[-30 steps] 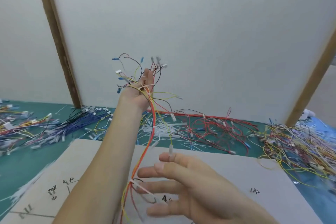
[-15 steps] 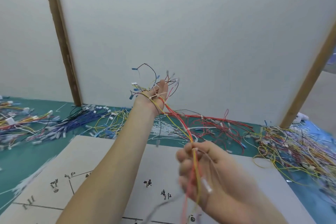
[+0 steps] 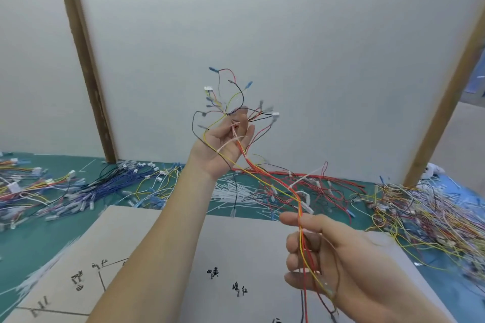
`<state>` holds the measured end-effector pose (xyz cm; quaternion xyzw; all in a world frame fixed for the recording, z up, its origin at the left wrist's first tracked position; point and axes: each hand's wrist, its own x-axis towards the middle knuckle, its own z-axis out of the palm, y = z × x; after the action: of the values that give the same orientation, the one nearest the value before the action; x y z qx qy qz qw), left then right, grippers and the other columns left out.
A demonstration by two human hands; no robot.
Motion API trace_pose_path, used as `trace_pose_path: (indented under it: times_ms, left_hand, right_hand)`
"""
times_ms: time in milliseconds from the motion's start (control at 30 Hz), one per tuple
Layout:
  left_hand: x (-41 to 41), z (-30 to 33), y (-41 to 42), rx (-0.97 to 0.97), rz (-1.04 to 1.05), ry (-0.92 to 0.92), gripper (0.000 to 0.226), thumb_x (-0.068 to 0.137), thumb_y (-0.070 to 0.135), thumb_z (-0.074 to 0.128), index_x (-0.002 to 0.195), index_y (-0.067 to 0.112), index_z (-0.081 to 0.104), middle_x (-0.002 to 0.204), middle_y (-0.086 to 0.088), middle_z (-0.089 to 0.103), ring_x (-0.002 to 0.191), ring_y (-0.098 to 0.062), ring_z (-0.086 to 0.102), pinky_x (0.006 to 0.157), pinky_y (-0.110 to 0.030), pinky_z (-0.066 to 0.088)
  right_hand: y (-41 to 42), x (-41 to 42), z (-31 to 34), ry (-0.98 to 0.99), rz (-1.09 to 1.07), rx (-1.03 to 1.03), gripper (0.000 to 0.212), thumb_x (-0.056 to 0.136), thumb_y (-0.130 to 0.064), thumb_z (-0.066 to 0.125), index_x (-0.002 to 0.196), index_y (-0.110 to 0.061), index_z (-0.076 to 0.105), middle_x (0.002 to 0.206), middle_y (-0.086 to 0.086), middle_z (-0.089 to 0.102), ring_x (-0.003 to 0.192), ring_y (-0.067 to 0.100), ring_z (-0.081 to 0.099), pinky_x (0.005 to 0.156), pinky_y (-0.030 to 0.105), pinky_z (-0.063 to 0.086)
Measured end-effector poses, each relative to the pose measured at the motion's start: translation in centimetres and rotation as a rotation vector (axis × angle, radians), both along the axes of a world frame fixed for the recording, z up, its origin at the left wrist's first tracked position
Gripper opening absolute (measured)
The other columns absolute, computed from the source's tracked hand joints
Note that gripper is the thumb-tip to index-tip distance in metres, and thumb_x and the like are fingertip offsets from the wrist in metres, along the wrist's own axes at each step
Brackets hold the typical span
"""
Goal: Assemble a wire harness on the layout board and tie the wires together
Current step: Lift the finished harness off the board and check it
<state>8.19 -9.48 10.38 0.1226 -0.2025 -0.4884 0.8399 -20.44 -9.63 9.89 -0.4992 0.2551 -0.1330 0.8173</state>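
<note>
I observe the left hand (image 3: 225, 144) raised above the table (image 3: 31, 220), its grip pinching the wire harness (image 3: 265, 173) near the fanned connector ends. The right hand (image 3: 338, 259) holds the trailing red and yellow strands, fingers curled round them, over the layout board (image 3: 236, 244).

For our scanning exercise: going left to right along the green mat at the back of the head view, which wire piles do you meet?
Mixed-colour wire pile → blue wire pile → white cable ties → red wire pile → yellow wire tangle.
</note>
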Motion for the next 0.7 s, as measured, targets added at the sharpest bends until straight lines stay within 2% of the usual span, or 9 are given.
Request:
trace_pose_path:
  times_ms: [100, 167, 233, 367, 467, 567, 633, 700]
  left_hand:
    - [-0.7, 0.3, 0.0, -0.04, 0.079, -0.31, 0.033, 0.108, 0.011, 0.039, 0.126, 0.01, 0.067, 0.119, -0.001, 0.071, 0.082, -0.015, 0.073, 0.088, -0.037, 0.061]
    - [-1.0, 0.3, -0.1, -0.065, 0.095, -0.408, 0.033, 0.107, 0.012, 0.043, 0.128, 0.015, 0.067, 0.121, -0.001, 0.072, 0.083, -0.016, 0.073, 0.085, -0.037, 0.06]
    - [-1.1, 0.4, -0.1, -0.071, 0.11, -0.447, 0.034, 0.108, 0.01, 0.043, 0.126, 0.016, 0.072, 0.125, -0.002, 0.072, 0.083, -0.017, 0.073, 0.084, -0.037, 0.06]
    - [-1.1, 0.6, -0.1, -0.071, 0.14, -0.425, 0.033, 0.106, 0.012, 0.046, 0.123, 0.016, 0.074, 0.128, -0.004, 0.072, 0.085, -0.017, 0.074, 0.083, -0.037, 0.06]
    - [-0.9, 0.8, -0.1, -0.068, 0.145, -0.372, 0.032, 0.103, 0.015, 0.049, 0.115, 0.018, 0.078, 0.123, -0.001, 0.074, 0.085, -0.015, 0.075, 0.082, -0.035, 0.061]
    - [-0.7, 1.0, -0.2, -0.044, 0.165, -0.298, 0.029, 0.103, 0.014, 0.049, 0.115, 0.014, 0.076, 0.12, -0.003, 0.075, 0.084, -0.015, 0.075, 0.08, -0.035, 0.063]
    - [-0.6, 1.2, -0.3, -0.001, 0.235, -0.232, 0.025, 0.107, 0.014, 0.045, 0.115, 0.012, 0.069, 0.113, -0.002, 0.076, 0.079, -0.013, 0.075, 0.074, -0.032, 0.063]
    - [-0.3, 1.4, -0.4, 0.046, 0.308, -0.171, 0.022, 0.11, 0.013, 0.043, 0.112, 0.012, 0.064, 0.105, -0.001, 0.076, 0.071, -0.011, 0.074, 0.062, -0.027, 0.062]
  right_hand:
    - [-0.1, 0.3, -1.4, 0.083, -0.059, -0.097, 0.021, 0.1, -0.014, 0.061, 0.098, -0.003, 0.079, 0.073, 0.023, 0.066, 0.056, 0.033, 0.065, 0.056, 0.045, 0.059]
    - [0.0, 0.6, -2.2, 0.104, -0.041, -0.1, 0.028, 0.103, -0.014, 0.057, 0.09, -0.007, 0.08, 0.078, 0.027, 0.069, 0.061, 0.037, 0.068, 0.059, 0.049, 0.059]
    - [0.2, 0.9, -2.9, 0.093, -0.016, -0.068, 0.029, 0.104, -0.014, 0.055, 0.09, -0.008, 0.08, 0.084, 0.031, 0.071, 0.065, 0.04, 0.071, 0.06, 0.05, 0.06]
    - [0.1, 1.3, -3.7, 0.076, -0.022, -0.072, 0.026, 0.105, -0.014, 0.054, 0.099, -0.009, 0.079, 0.092, 0.032, 0.073, 0.071, 0.04, 0.074, 0.061, 0.049, 0.062]
    - [0.1, 1.5, -3.7, 0.064, -0.088, -0.109, 0.027, 0.105, -0.014, 0.054, 0.099, -0.013, 0.08, 0.09, 0.028, 0.075, 0.069, 0.036, 0.074, 0.063, 0.047, 0.064]
    - [0.3, 1.6, -3.6, 0.055, -0.096, -0.135, 0.023, 0.105, -0.012, 0.054, 0.107, -0.012, 0.077, 0.084, 0.025, 0.074, 0.063, 0.034, 0.072, 0.061, 0.046, 0.063]
    - [0.7, 1.5, -3.6, 0.076, -0.084, -0.156, 0.022, 0.105, -0.01, 0.053, 0.11, -0.01, 0.074, 0.075, 0.023, 0.07, 0.056, 0.032, 0.067, 0.057, 0.043, 0.061]
    - [1.8, 1.5, -3.6, 0.09, -0.025, -0.213, 0.018, 0.104, -0.012, 0.057, 0.114, -0.011, 0.071, 0.07, 0.021, 0.068, 0.051, 0.028, 0.063, 0.054, 0.034, 0.055]
